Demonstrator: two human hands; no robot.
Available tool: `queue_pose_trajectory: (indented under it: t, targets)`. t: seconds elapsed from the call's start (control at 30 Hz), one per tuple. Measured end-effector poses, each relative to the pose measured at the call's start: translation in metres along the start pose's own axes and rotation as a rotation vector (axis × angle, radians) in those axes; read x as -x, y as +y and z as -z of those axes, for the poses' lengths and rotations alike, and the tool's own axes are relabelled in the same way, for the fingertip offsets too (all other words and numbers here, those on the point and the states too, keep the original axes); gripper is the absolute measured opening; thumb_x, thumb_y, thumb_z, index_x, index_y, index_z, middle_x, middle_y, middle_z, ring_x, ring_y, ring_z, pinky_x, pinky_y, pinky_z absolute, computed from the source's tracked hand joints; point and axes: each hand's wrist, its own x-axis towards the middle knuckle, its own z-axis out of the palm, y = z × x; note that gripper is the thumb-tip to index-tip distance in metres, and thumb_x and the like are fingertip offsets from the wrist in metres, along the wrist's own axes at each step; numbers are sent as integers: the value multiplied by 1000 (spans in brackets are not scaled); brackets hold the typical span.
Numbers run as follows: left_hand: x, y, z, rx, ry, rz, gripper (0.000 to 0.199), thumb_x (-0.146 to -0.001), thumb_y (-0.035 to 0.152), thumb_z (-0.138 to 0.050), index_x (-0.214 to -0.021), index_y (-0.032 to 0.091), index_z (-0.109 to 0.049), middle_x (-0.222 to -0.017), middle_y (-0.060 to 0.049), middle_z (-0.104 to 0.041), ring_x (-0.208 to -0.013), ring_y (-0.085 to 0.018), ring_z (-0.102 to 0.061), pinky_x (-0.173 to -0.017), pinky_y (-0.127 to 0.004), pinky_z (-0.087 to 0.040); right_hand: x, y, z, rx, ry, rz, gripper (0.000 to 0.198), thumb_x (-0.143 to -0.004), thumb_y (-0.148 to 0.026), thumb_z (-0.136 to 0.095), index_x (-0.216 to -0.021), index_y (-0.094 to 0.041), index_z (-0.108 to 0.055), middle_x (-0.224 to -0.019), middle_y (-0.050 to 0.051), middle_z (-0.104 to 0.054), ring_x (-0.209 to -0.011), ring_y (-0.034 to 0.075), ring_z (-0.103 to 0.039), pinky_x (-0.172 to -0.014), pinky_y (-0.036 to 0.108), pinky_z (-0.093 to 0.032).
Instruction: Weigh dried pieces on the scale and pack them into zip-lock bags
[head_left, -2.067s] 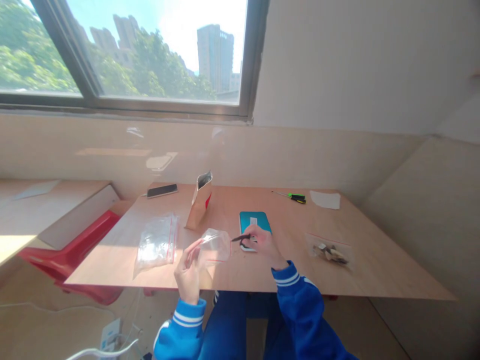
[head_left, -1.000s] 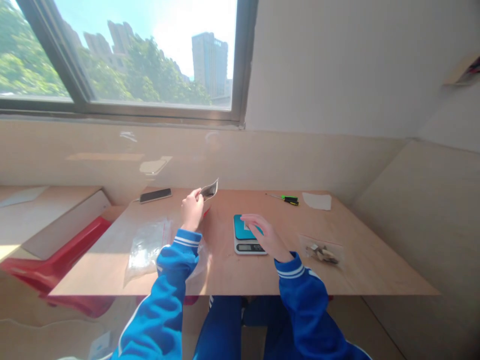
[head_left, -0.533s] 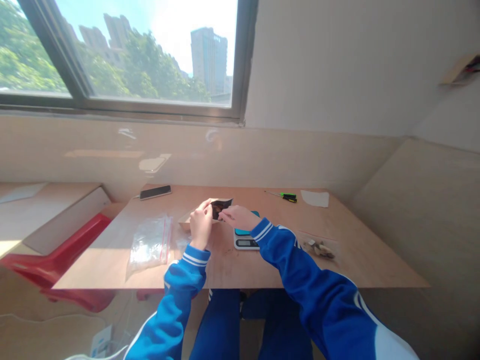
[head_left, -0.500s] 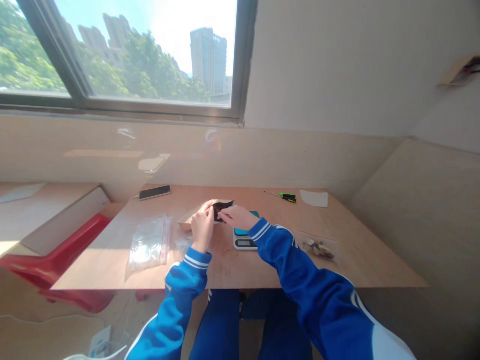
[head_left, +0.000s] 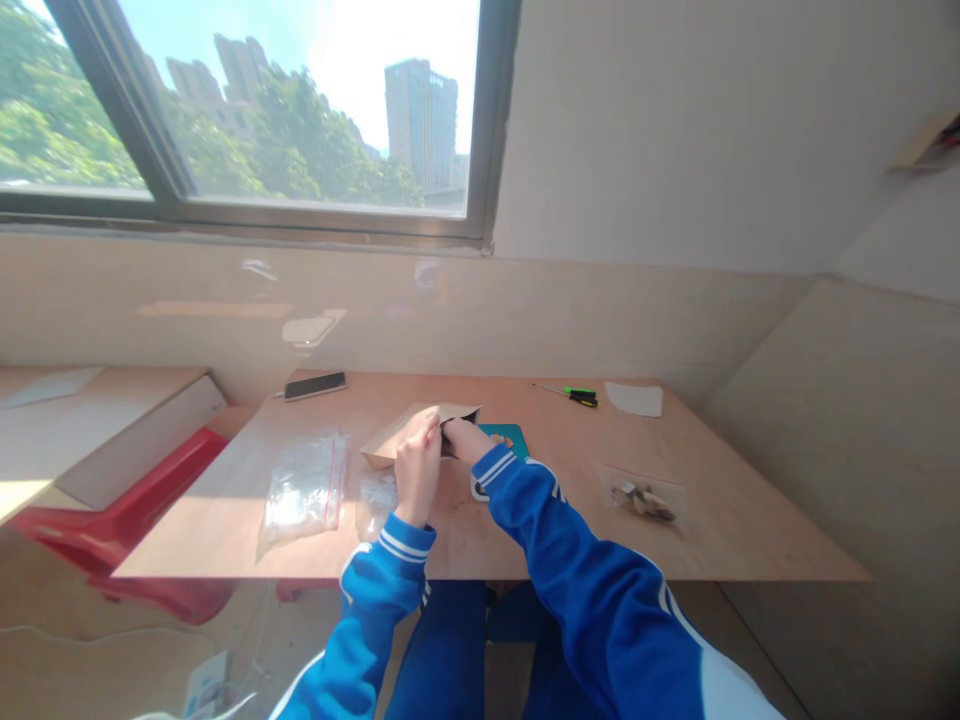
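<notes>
A brown paper bag (head_left: 388, 438) with a dark inside lies on its side on the table, its mouth facing right. My left hand (head_left: 417, 462) is closed on the near edge of that mouth and holds it apart. My right hand (head_left: 465, 440) reaches into the opening; its fingers are hidden inside. Below the right wrist sits a kitchen scale (head_left: 517, 432) with a teal top, partly covered by the sleeve. Small light-brown pieces (head_left: 502, 440) rest on the scale. Next to my left hand lies a small clear plastic bag (head_left: 376, 495).
Clear zip bags (head_left: 304, 485) lie at the left and a phone (head_left: 315, 386) behind them. Screwdrivers (head_left: 577, 396) and white paper (head_left: 634, 399) are at the back right. A zip bag of brown pieces (head_left: 645, 500) lies right. A red chair (head_left: 150, 490) stands left of the table.
My right hand has gone from the bag's mouth deeper inside, hiding its fingers. The right forearm has shifted left, uncovering brown pieces on the scale. The view has shifted slightly.
</notes>
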Motion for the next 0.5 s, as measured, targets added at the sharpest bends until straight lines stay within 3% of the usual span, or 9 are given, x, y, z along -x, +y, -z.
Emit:
queue_pose_trajectory:
  t: [0.07, 0.2, 0.37, 0.5]
  targets:
    - [-2, -1, 3, -2, -7, 45, 32, -89, 28, -47, -113, 23, -69, -114, -8, -71, -108, -27, -64, -98, -42, -47, 6, -2, 7, 37, -44, 4, 13, -84, -13, -62, -96, -13, -67, -98, 7, -68, -94, 22, -64, -85, 38, -51]
    - [-6, 0, 11, -13, -25, 104, 32, -89, 30, -48, -113, 25, -69, -114, -5, -71, -106, -25, -66, -95, -38, -50, 18, -17, 29, 71, -51, 24, 33, -77, 1, -58, -105, -14, -66, -105, 9, -69, -100, 22, -63, -91, 37, -48]
    - [-14, 6, 20, -70, -66, 138, 31, -89, 29, -50, -114, 25, -69, -113, -3, -72, -103, -21, -68, -92, -32, -51, 45, -24, 63, -127, 104, 11, 28, -81, -17, -63, -108, -18, -66, -108, 8, -69, -94, 19, -65, -83, 33, -54]
    - [-19, 5, 24, -119, -49, 179, 30, -88, 29, -52, -112, 25, -69, -108, -4, -73, -101, -22, -69, -87, -32, -53, 67, 14, 81, -339, 286, -117, 42, -78, -29, -67, -118, -20, -59, -111, 8, -68, -96, 18, -66, -85, 33, -54]
